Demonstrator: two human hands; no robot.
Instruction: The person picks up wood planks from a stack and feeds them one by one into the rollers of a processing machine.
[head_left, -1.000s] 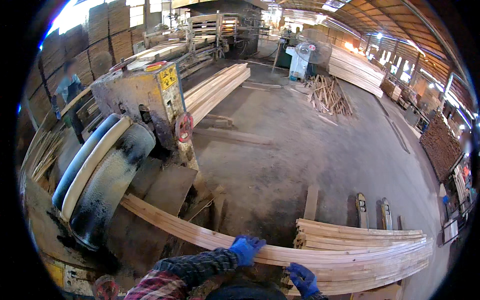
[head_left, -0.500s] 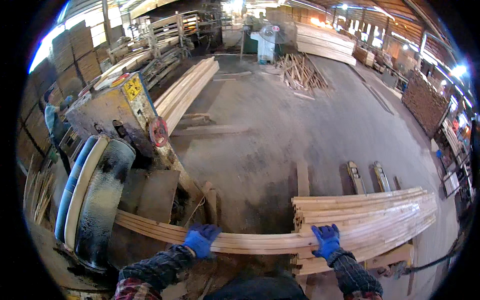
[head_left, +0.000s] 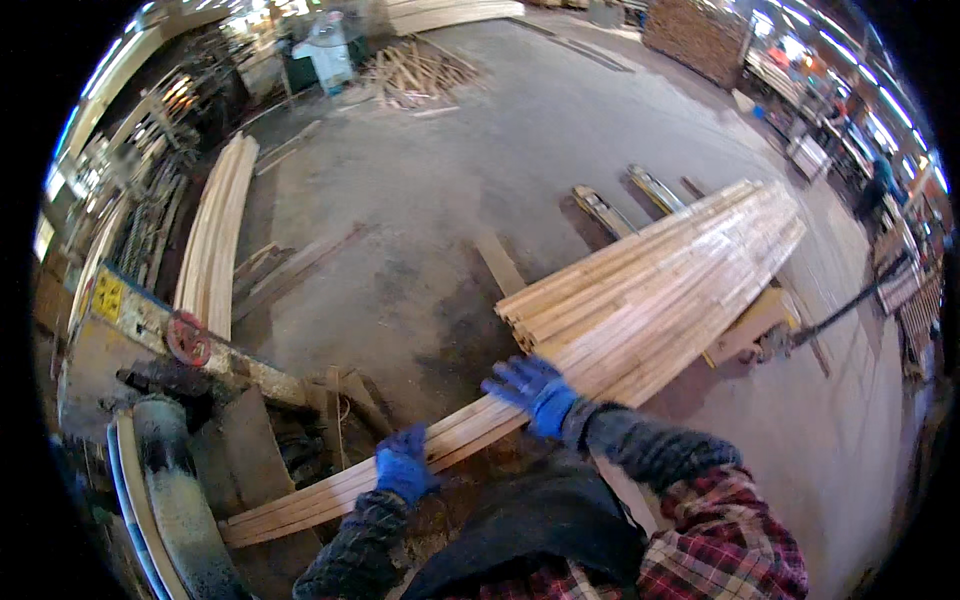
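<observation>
The plank hides the left hand palm (fingers curled over); distant shelving blurs.

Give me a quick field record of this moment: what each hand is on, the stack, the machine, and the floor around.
left hand: blue glove, gripping the long slat near its middle
right hand: blue glove, on the same slat where it meets the stack
slat: pale wood, runs from lower left, beside the machine, up to the stack
stack: pale slats piled on a low cart, right of centre
machine: yellowish, with a red wheel, at left
floor: grey concrete, loose boards, scrap pile far back
second stack: long slats lying at left
</observation>
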